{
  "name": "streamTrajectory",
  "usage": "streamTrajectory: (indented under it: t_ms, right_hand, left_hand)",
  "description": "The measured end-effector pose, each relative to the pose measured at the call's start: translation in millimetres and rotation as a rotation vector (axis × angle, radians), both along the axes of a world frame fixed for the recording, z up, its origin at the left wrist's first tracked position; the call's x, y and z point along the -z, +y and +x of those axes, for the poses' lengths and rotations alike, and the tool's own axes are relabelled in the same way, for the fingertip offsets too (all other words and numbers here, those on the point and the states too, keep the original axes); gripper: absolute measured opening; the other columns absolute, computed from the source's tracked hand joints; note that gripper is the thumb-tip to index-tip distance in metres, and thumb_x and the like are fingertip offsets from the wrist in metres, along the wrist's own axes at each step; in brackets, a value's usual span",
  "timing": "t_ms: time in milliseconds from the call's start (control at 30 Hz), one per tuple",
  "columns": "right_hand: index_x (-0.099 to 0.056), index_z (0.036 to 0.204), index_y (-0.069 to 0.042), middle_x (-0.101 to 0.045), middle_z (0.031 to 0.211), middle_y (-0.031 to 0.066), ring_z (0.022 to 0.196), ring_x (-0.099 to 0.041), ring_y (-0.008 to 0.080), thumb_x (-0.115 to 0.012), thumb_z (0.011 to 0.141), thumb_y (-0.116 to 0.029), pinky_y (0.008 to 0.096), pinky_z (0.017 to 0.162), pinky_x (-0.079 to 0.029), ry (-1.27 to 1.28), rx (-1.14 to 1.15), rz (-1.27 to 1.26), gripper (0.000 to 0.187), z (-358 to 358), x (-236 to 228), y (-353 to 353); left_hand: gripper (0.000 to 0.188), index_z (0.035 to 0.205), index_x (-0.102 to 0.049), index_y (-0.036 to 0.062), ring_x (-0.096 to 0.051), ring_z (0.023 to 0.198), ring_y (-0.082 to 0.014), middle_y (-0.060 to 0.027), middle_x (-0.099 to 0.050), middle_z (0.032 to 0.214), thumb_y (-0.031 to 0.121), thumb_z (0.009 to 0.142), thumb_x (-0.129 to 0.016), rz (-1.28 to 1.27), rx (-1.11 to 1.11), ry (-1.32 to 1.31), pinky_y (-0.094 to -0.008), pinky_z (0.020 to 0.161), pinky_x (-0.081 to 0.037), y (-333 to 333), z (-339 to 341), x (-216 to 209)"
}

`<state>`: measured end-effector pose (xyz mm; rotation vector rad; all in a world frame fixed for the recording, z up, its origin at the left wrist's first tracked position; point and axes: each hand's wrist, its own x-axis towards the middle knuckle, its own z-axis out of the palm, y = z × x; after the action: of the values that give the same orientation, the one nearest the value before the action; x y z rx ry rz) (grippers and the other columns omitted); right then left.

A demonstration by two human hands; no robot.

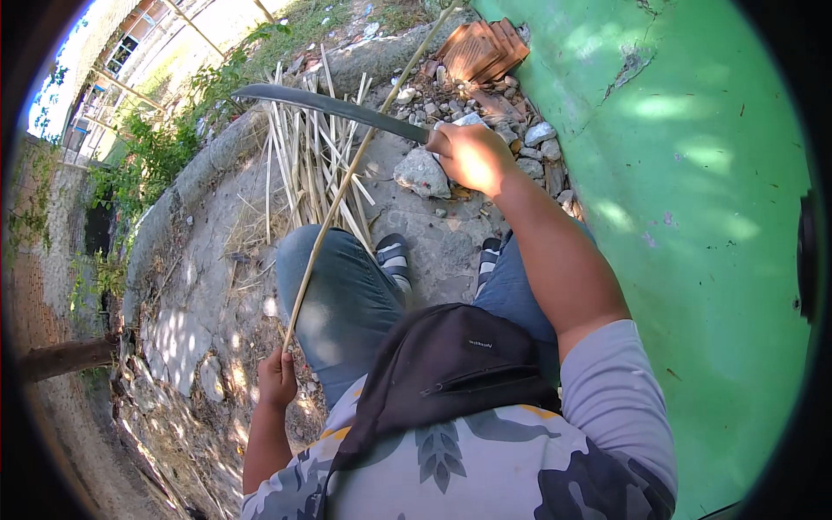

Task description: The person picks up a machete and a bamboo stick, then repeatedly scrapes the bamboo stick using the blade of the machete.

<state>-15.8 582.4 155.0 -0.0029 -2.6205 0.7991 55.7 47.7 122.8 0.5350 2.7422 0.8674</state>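
Observation:
My left hand [277, 379], low beside my left thigh, is closed around the lower end of a long thin stick [326, 227]. The stick slants up and away past my left knee, its far end near the top of the view. In my right hand [472, 158] is the handle of a machete [334, 106], held out in front of me at about knee width. Its dark blade points left and crosses the stick in view; whether the two touch I cannot tell. Beyond my left knee lies a loose pile of pale split strips [299, 165] on the ground.
At my right is a green painted surface [693, 260] with a cracked patch. Rubble and a large stone [422, 173] lie ahead, with stacked clay tiles [482, 52] behind them. A low curved concrete edge [195, 165] and green plants [143, 156] run along the left.

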Motion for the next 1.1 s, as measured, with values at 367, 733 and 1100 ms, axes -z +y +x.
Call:
streamTrajectory:
  t_ms: [367, 733, 1100]
  right_hand:
    - [-0.061, 0.089, -0.011, -0.069, 0.074, 0.0135, 0.075, -0.069, 0.038, -0.076, 0.072, -0.019, 0.051, 0.066, -0.053, -0.082, -0.187, 0.269, 0.024, 14, -2, -29]
    - [-0.064, 0.096, -0.011, -0.07, 0.08, 0.0145, 0.08, -0.068, 0.0399, -0.074, 0.08, -0.018, 0.0489, 0.072, -0.054, -0.193, -0.107, 0.085, 0.02, 12, -3, -29]
    - [-0.07, 0.102, -0.013, -0.07, 0.083, 0.0157, 0.082, -0.069, 0.0386, -0.069, 0.089, -0.028, 0.0503, 0.074, -0.054, 0.05, 0.109, 0.095, 0.02, -3, 13, 26]
  left_hand:
    - [0.044, 0.078, -0.051, 0.0031, -0.054, 0.053, -0.0384, -0.0172, -0.049, 0.059, 0.036, 0.107, -0.048, -0.022, -0.009, 0.047, -0.0434, 0.052, -0.04, -8, 0, 18]
    - [0.031, 0.085, -0.057, 0.0046, -0.06, 0.058, -0.0406, -0.0175, -0.056, 0.063, 0.029, 0.104, -0.052, -0.079, -0.07, 0.127, -0.0442, 0.054, -0.045, 8, 10, 22]
    - [0.029, 0.084, -0.055, 0.0053, -0.059, 0.06, -0.043, -0.0184, -0.055, 0.064, 0.026, 0.103, -0.052, -0.096, -0.049, 0.214, -0.0456, 0.054, -0.044, 3, 6, 28]
